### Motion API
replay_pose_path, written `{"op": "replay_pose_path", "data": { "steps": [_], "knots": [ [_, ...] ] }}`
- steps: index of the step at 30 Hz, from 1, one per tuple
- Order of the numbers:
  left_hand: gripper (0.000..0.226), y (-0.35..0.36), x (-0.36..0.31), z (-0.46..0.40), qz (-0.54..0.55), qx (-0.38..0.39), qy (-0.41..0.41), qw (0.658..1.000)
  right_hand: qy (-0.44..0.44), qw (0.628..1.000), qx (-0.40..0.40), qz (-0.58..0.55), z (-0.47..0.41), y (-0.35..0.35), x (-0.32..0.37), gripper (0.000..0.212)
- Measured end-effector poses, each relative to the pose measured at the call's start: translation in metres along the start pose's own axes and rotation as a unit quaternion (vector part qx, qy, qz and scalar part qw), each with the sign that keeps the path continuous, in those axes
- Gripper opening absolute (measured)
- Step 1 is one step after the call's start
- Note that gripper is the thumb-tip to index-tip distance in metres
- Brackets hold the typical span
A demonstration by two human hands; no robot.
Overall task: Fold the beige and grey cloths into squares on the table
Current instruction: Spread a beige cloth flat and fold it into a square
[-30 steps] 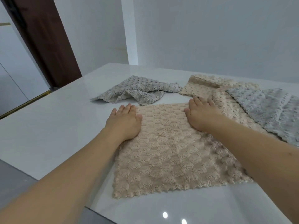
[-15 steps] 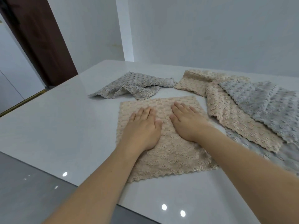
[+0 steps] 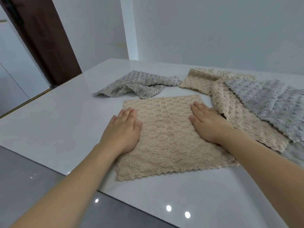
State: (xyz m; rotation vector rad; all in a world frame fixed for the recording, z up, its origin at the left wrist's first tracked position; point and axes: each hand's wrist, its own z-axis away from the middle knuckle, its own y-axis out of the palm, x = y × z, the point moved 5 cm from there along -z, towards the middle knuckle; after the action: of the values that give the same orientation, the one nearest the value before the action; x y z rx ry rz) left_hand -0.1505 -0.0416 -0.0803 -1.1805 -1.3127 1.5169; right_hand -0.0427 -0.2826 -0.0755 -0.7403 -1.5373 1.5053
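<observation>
A beige textured cloth [image 3: 166,139] lies spread flat in the middle of the white table [image 3: 49,122]. My left hand [image 3: 123,129] presses flat on its left edge, fingers straight and together. My right hand [image 3: 209,124] presses flat on its right side, fingers straight. A crumpled grey cloth [image 3: 136,84] lies behind it to the left. At the right lies a pile with another beige cloth [image 3: 230,111] and a grey cloth [image 3: 269,102] on top of it.
The table's near edge [image 3: 148,209] runs diagonally below my arms, with grey floor beyond it. A dark brown door frame [image 3: 42,38] stands at the back left. White walls close the back.
My hands were close together in the middle of the beige cloth; they have slid apart to its left and right edges, smoothing it flat.
</observation>
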Motion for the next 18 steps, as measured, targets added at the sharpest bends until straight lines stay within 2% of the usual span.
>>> {"op": "replay_pose_path", "data": {
  "steps": [4, 6, 9, 12, 18],
  "knots": [
    [0.063, -0.004, -0.002, 0.002, -0.018, 0.024, -0.007, 1.0, 0.017, 0.999, 0.007, 0.035, 0.002, -0.006, 0.006, 0.057],
    [0.064, -0.016, -0.01, 0.006, -0.039, 0.017, -0.012, 0.999, 0.023, 0.998, -0.022, 0.049, 0.011, -0.015, 0.015, 0.057],
    [0.061, -0.021, -0.052, 0.029, 0.015, -0.021, 0.023, 0.999, -0.032, 0.998, -0.059, 0.003, 0.039, -0.015, 0.043, 0.056],
    [0.061, 0.003, -0.085, 0.059, 0.009, -0.036, 0.059, 0.998, -0.046, 0.998, -0.032, -0.011, 0.063, 0.008, 0.055, 0.057],
    [0.061, 0.013, -0.079, 0.058, 0.003, -0.021, 0.051, 0.998, -0.037, 0.999, -0.024, -0.006, 0.061, 0.012, 0.051, 0.059]
  ]
}}
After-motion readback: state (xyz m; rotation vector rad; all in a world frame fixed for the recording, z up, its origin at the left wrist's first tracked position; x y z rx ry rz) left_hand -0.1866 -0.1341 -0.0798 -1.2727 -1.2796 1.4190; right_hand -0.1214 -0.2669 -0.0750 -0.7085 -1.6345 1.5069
